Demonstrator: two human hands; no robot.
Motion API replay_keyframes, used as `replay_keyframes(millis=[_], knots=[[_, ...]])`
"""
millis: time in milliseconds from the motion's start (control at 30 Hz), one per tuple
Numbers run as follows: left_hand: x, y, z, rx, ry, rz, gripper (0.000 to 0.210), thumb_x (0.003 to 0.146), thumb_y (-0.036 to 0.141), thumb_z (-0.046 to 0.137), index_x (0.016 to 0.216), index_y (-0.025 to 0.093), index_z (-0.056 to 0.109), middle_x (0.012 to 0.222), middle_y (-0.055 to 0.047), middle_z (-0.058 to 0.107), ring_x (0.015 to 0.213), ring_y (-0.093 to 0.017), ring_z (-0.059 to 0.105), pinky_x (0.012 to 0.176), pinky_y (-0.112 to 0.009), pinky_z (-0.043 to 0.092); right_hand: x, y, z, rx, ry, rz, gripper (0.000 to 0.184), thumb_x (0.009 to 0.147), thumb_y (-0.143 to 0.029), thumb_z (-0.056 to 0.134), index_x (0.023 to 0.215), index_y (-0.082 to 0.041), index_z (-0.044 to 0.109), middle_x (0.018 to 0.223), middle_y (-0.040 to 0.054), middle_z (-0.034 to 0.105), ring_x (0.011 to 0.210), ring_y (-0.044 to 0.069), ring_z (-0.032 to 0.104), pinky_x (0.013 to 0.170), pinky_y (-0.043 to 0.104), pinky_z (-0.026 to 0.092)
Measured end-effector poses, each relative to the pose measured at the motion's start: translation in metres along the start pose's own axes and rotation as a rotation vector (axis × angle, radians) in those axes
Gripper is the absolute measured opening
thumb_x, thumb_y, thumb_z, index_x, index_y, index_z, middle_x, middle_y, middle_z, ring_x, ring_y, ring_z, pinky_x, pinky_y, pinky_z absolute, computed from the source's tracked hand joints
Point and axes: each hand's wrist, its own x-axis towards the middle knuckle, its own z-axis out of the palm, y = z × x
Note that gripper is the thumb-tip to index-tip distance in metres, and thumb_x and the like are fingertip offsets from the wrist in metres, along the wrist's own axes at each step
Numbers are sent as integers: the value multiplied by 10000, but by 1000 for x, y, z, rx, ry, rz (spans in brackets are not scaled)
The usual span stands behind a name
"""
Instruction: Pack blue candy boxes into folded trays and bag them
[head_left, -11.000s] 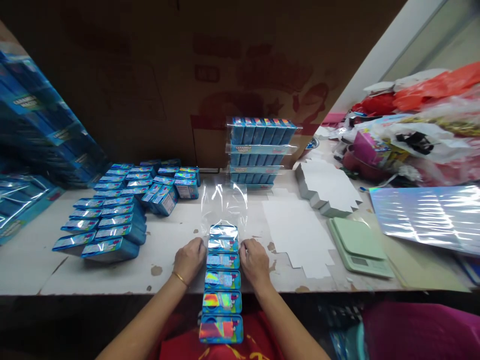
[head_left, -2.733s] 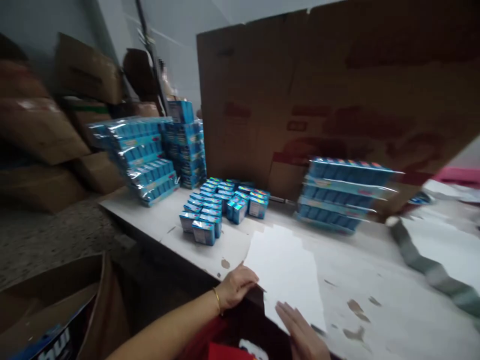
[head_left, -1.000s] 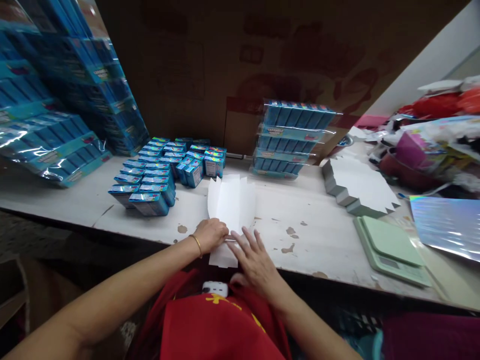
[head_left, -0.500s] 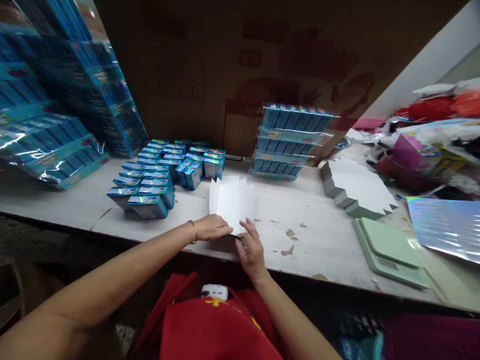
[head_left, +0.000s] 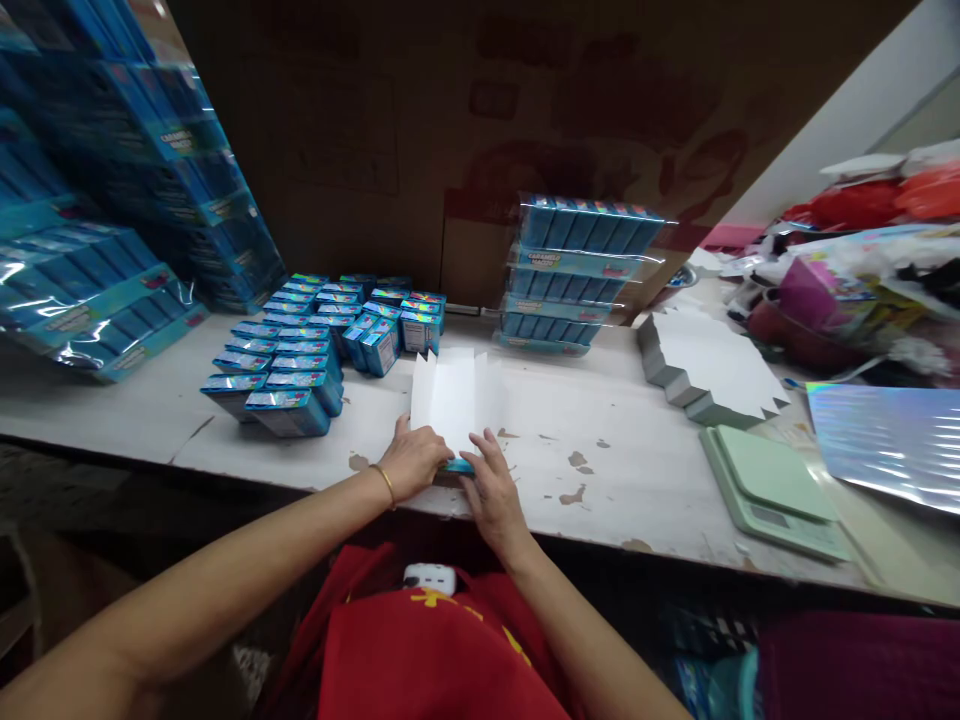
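A partly folded cardboard tray [head_left: 453, 390], white inside, lies on the table in front of me, its side flaps standing up. At its near end a blue printed edge shows between my hands. My left hand [head_left: 414, 460] is closed on the left part of that near end, fingers bent over the edge. On the right, my right hand [head_left: 495, 495] pinches the same end, thumb and fingers at the blue edge. Just beyond the tray, to the left, several small blue boxes [head_left: 296, 410] stand in rows.
Shrink-wrapped packs of blue boxes [head_left: 566, 270] are stacked behind the tray, with taller stacks [head_left: 202, 200] at left. At right are a pile of flat white cardboard blanks [head_left: 712, 360], a pale green scale [head_left: 780, 490] and a shiny silver sheet [head_left: 892, 440]. A large brown carton [head_left: 360, 130] stands behind.
My left hand has drawn slightly back and its fingers have curled at the tray's near end. The near edge now shows its blue print. My view has shifted a little.
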Motion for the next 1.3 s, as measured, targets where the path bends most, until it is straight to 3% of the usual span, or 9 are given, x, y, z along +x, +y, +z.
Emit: replay_keyframes(millis=[200,367,533,633,700,833,900,1100,1300], knots=[[4,10,-8,126,-142,77,103,719,188,527,731,211,626,746,-30,659,795,-215,578,907,-572,79,2,1,1,-45,-10,-11,359,796,-62,378,1107,-191,501,1284,96,395,1287,224,182,997,464,314],[25,23,-22,90,-470,-65,149,634,130,571,716,229,647,810,-60,661,853,-261,574,872,-550,222,5,2,-1,-92,-101,-29,372,779,-35,351,1090,-165,508,1299,90,387,1289,197,178,1013,418,306],[32,30,-25,15,-533,-149,174,579,186,648,750,215,657,835,-77,663,894,-292,565,851,-497,321,5,-4,-19,-285,-188,-110,412,800,-55,352,1195,-144,427,1291,103,406,1268,210,234,986,422,327],[20,24,-29,-57,-497,-153,342,647,214,592,988,242,591,940,-57,652,936,-257,558,836,-438,380,5,-22,-33,-470,-194,-162,439,817,-118,412,1253,-147,368,1269,103,436,1217,259,309,971,472,294],[7,15,-32,-116,-378,-147,384,730,184,485,1108,249,505,1074,-42,603,1015,-203,523,868,-375,385,7,-38,-32,-545,-226,-189,398,824,-141,424,1222,-126,401,1197,116,495,1114,255,414,914,424,349],[-12,-11,-31,-319,196,-236,376,766,197,435,1138,147,460,1193,-93,499,1106,-174,449,934,-302,350,14,-56,-6,-631,-416,-93,202,809,-106,417,969,-142,534,858,85,594,785,210,536,683,347,436],[-14,-25,-26,-436,346,-357,450,745,279,488,1164,124,428,1215,-121,464,1076,-198,472,886,-311,395,14,-55,9,-672,-463,-22,159,799,-82,408,828,-165,540,763,68,577,730,210,535,627,339,433],[6,-58,-9,-686,284,-679,590,746,462,475,1204,102,377,1164,-141,514,936,-183,563,753,-274,453,-26,-54,25,-665,-556,-201,118,762,-80,460,749,-178,524,696,57,566,668,190,544,568,291,431],[14,-65,3,-538,271,-704,476,642,96,523,1115,93,473,990,-93,604,860,-177,575,761,-274,439,-39,-80,5,-475,-612,-317,121,748,-272,556,812,-174,585,790,51,638,702,179,585,559,255,459]])
